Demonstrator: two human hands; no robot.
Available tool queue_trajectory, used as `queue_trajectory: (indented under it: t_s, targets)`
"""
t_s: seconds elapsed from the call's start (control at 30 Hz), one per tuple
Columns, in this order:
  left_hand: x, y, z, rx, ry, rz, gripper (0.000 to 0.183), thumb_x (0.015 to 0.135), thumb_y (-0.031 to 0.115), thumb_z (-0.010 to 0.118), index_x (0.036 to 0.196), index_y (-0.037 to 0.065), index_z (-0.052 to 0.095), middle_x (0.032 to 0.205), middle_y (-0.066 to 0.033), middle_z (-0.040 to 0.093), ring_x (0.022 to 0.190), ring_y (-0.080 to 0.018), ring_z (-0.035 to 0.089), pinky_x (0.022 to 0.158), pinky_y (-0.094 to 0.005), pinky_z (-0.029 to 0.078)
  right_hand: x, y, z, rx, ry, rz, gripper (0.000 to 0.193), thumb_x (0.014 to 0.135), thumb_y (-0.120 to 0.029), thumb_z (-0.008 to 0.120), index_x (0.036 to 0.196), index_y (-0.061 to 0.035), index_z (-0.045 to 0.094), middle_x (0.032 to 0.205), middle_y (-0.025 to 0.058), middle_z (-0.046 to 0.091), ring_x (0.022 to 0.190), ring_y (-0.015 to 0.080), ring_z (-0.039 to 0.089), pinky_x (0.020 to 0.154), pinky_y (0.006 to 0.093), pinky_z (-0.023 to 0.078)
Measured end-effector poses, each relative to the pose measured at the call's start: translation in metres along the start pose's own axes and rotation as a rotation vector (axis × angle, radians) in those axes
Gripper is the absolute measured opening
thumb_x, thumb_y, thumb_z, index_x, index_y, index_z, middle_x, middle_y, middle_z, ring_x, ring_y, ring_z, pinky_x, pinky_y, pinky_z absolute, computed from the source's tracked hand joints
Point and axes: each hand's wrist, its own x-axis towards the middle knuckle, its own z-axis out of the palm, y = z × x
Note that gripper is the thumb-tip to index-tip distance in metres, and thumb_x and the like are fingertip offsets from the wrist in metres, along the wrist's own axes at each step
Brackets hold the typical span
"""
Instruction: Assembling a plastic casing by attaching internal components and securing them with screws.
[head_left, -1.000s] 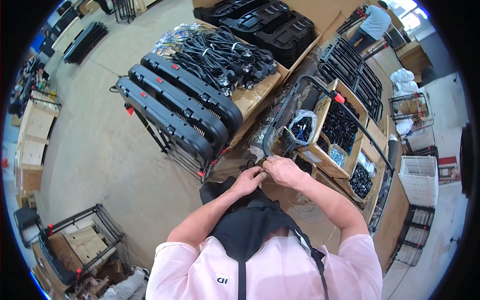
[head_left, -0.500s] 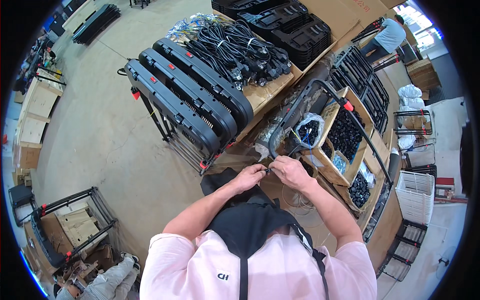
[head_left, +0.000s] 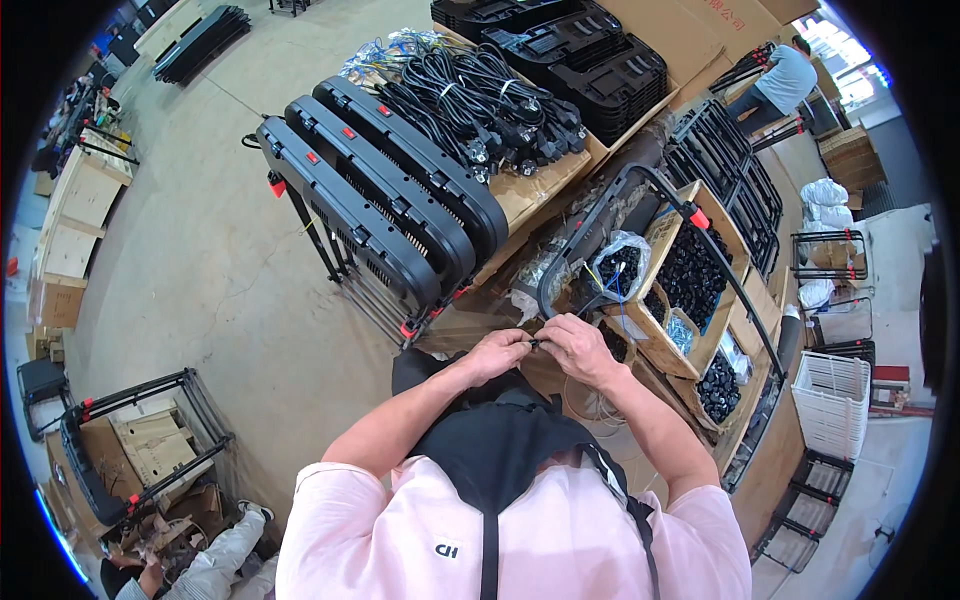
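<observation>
My left hand and my right hand meet in front of my chest, fingertips pinched together on a small black piece. Its kind is too small to make out, and the fingers cover most of it. Just beyond my right hand rises the curved end of a black tubular frame with a red clip. A plastic bag of small black parts, with thin wires by it, lies beside that frame. Below the hands hangs my black apron.
To the right, wooden bins hold black plastic parts and small bagged hardware. Three long black housings stand on a rack ahead-left. Behind them lie bundled black power cords and stacked black panels. Two other people work farther off.
My hands stay together on the small black piece, with only slight finger movement. The view has shifted a little. The person at lower left has moved an arm.
</observation>
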Motion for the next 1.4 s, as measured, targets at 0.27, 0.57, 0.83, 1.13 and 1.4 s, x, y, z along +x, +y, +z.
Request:
queue_trajectory:
  t_s: [0.27, 0.57, 0.83, 1.13, 1.4]
  targets:
    - [-0.001, 0.006, 0.002, -0.004, -0.007, -0.018, 0.014, 0.107, 0.017, 0.057, 0.107, 0.007, 0.067, 0.083, 0.0080, 0.053, 0.070, -0.0041, 0.043, 0.062, -0.0229, 0.036, 0.013, 0.006, -0.002, -0.024, -0.074, -0.090, 0.017, 0.083, -0.008, 0.076, 0.098, -0.0022, 0.070, 0.094, 0.0102, 0.061, 0.087, 0.0312, 0.062, 0.078, 0.0409, 0.054]
    - [0.000, 0.001, -0.002, 0.058, 0.020, -0.034, 0.021, 0.103, 0.021, 0.059, 0.103, 0.002, 0.069, 0.084, 0.0022, 0.059, 0.076, -0.0098, 0.051, 0.071, -0.0294, 0.045, 0.014, 0.005, 0.004, -0.084, -0.183, -0.064, 0.010, 0.090, -0.007, 0.066, 0.096, -0.0012, 0.062, 0.097, 0.0152, 0.059, 0.095, 0.0355, 0.061, 0.083, 0.0450, 0.053]
    - [0.002, -0.004, -0.006, 0.298, 0.091, -0.129, 0.038, 0.097, 0.031, 0.061, 0.111, -0.001, 0.075, 0.103, -0.0107, 0.076, 0.095, -0.0190, 0.068, 0.086, -0.0353, 0.053, -0.003, 0.010, 0.025, 0.032, -0.117, 0.026, 0.009, 0.089, -0.005, 0.067, 0.097, -0.0006, 0.064, 0.099, 0.0155, 0.060, 0.096, 0.0359, 0.062, 0.084, 0.0450, 0.053]
    - [0.005, -0.019, -0.007, 0.351, 0.225, -0.028, 0.034, 0.096, 0.029, 0.061, 0.107, -0.001, 0.074, 0.093, -0.0097, 0.075, 0.086, -0.0184, 0.068, 0.080, -0.0354, 0.053, -0.037, -0.032, 0.051, 0.161, 0.100, 0.339, 0.028, 0.092, -0.009, 0.070, 0.119, -0.0024, 0.066, 0.102, 0.0161, 0.064, 0.099, 0.0366, 0.066, 0.086, 0.0450, 0.054]
    - [0.001, 0.003, -0.014, 0.398, 0.001, -0.131, 0.030, 0.105, 0.029, 0.060, 0.110, 0.001, 0.071, 0.086, -0.0031, 0.070, 0.080, -0.0123, 0.065, 0.075, -0.0310, 0.053, -0.068, 0.062, 0.141, -0.095, -0.141, 1.182, 0.067, 0.099, -0.044, 0.064, 0.141, 0.0056, 0.048, 0.118, 0.0266, 0.073, 0.110, 0.0423, 0.072, 0.092, 0.0484, 0.058]
